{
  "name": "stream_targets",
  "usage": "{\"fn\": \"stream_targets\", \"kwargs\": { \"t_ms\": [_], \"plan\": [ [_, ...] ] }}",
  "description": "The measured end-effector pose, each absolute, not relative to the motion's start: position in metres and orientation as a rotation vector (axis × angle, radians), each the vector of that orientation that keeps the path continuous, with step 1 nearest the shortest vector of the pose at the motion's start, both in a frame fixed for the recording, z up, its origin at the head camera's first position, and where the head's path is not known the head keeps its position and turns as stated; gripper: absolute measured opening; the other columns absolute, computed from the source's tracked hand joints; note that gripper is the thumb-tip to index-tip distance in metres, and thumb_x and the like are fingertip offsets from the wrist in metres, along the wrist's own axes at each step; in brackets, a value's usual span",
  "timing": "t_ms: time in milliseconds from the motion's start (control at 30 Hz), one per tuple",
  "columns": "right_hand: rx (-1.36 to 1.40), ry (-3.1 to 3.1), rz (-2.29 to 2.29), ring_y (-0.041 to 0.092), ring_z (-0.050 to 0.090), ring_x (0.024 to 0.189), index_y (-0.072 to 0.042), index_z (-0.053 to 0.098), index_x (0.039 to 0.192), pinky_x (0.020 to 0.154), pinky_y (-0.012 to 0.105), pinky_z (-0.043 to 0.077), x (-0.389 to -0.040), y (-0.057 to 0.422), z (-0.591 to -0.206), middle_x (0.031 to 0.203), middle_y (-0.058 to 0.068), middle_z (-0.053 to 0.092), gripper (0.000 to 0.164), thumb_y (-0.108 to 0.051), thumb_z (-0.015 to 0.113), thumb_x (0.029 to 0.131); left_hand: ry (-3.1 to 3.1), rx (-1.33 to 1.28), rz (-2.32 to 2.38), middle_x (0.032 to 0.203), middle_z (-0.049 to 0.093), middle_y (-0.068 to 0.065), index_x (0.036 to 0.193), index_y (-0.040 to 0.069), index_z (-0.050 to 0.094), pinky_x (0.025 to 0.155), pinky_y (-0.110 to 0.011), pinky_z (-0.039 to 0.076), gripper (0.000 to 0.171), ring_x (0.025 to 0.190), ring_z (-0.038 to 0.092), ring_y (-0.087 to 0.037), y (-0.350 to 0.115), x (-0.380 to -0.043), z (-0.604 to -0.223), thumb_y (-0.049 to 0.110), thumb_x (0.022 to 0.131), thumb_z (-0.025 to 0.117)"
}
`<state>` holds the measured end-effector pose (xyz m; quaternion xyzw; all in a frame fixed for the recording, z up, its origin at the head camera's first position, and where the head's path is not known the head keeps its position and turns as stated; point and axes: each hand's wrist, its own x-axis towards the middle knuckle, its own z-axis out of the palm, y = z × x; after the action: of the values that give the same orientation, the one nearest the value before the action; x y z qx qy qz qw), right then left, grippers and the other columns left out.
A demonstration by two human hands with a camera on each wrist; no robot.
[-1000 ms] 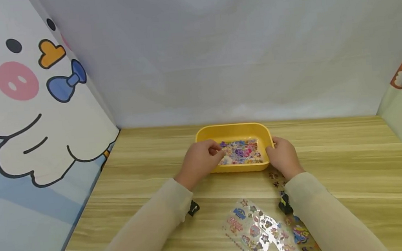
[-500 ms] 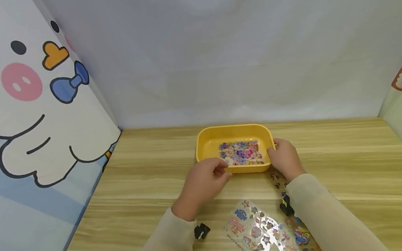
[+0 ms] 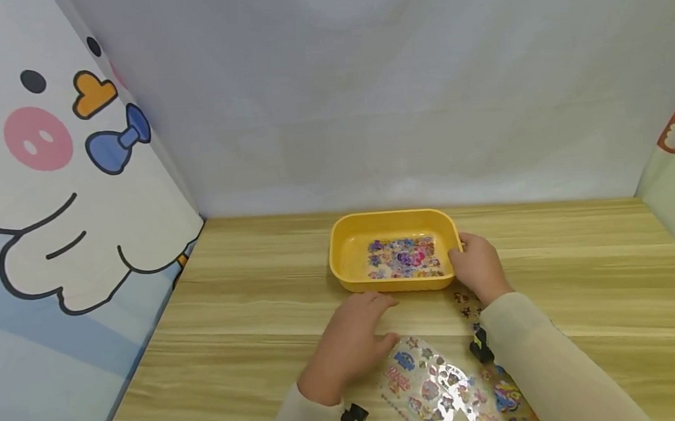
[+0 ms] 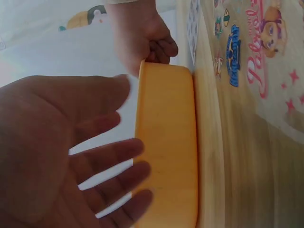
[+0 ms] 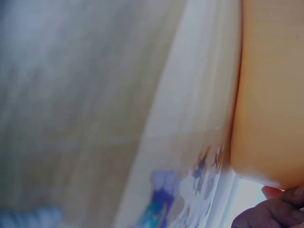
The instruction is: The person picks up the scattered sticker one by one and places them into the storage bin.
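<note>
A yellow plastic tray (image 3: 397,285) stands on the wooden table, with a colourful sticker sheet (image 3: 403,258) lying flat inside it. My right hand (image 3: 477,265) grips the tray's right wall, thumb over the rim. In front of the tray, my left hand (image 3: 353,338) hovers with fingers spread, holding nothing; the left wrist view shows the fingers (image 4: 116,152) straight beside the tray's outer side (image 4: 166,137). Close to the left thumb lies a clear sticker sheet (image 3: 407,380) printed with small pictures and pink lettering. Another sticker sheet (image 3: 507,395) lies partly under my right forearm.
The wood-grain table (image 3: 252,329) carries everything. A pale cloth wall (image 3: 394,100) rises behind the tray, and a cartoon-printed panel (image 3: 76,211) stands along the left edge. Black wrist-camera mounts (image 3: 354,419) show at both wrists.
My left hand has come out of the tray, back toward me and down to the clear sticker sheet, its fingers spreading. My right hand has stayed on the tray's right wall.
</note>
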<state>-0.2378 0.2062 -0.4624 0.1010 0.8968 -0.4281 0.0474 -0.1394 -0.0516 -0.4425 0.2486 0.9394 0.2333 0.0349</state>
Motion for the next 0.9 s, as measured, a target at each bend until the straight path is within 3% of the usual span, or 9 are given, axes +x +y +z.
{"fn": "stream_targets", "kwargs": {
  "t_ms": [167,500,700,900],
  "plan": [
    [0.316,2.729,-1.303,0.031,0.065,0.106,0.008,0.042,0.152,0.087,0.041,0.058,-0.238,0.207,-0.463,0.136,0.027,0.059,0.053,-0.017,0.043,0.105,2.850,0.872,0.573,0.145,0.057,0.001,0.148,0.018,0.056,0.116,-0.044,0.035,0.061,0.135,0.050,-0.023,-0.043,-0.135,-0.449,0.032,0.092,0.076],
    [0.333,2.712,-1.303,0.033,0.062,0.114,0.007,0.039,0.154,0.094,0.045,0.055,-0.238,0.208,-0.462,0.143,0.028,0.054,0.054,-0.018,0.043,0.105,2.737,0.929,0.330,0.151,0.052,0.004,0.151,0.026,0.054,0.110,-0.044,0.041,0.058,0.134,0.050,-0.024,-0.029,-0.130,-0.451,0.032,0.096,0.071],
    [0.333,2.715,-1.304,0.032,0.061,0.113,0.006,0.041,0.153,0.097,0.046,0.054,-0.239,0.208,-0.461,0.141,0.026,0.057,0.054,-0.018,0.044,0.105,2.723,0.983,0.195,0.136,0.060,0.008,0.144,0.025,0.060,0.104,-0.035,0.045,0.051,0.121,0.055,-0.017,-0.020,-0.131,-0.446,0.028,0.095,0.074],
    [0.325,2.712,-1.308,0.032,0.062,0.112,0.006,0.042,0.153,0.095,0.046,0.054,-0.238,0.206,-0.461,0.139,0.026,0.058,0.053,-0.018,0.044,0.105,2.748,1.094,0.021,0.113,0.061,0.006,0.127,0.022,0.070,0.083,-0.030,0.049,0.027,0.094,0.054,-0.013,-0.011,-0.129,-0.446,0.017,0.101,0.067]
  ]
}}
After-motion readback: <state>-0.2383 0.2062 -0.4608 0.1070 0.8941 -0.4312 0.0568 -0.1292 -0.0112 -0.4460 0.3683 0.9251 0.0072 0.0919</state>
